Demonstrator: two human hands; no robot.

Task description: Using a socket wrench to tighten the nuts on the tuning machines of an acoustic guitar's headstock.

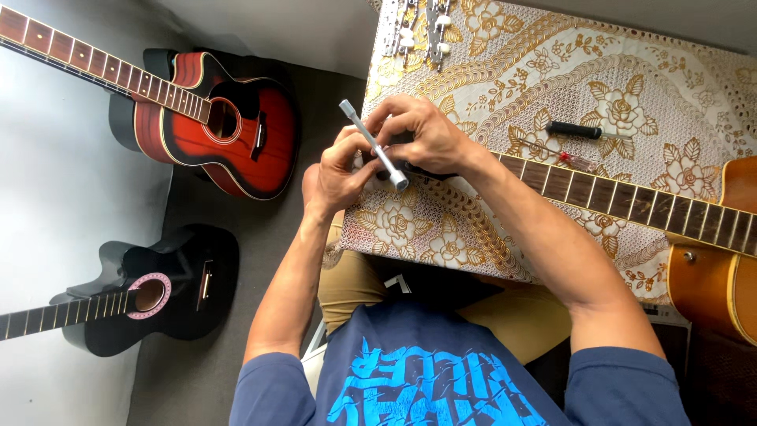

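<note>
A silver socket wrench with a crossbar handle stands over the headstock end of a guitar neck that lies across the table. My left hand grips the wrench's lower part. My right hand closes around its shaft and the headstock beneath, which is mostly hidden by my fingers. The guitar's orange-brown body lies at the right edge.
The table carries a gold floral cloth. A black-handled screwdriver and a small red-tipped tool lie beyond the neck. Strips of tuning machines lie at the far edge. A red guitar and a black guitar rest on the floor at left.
</note>
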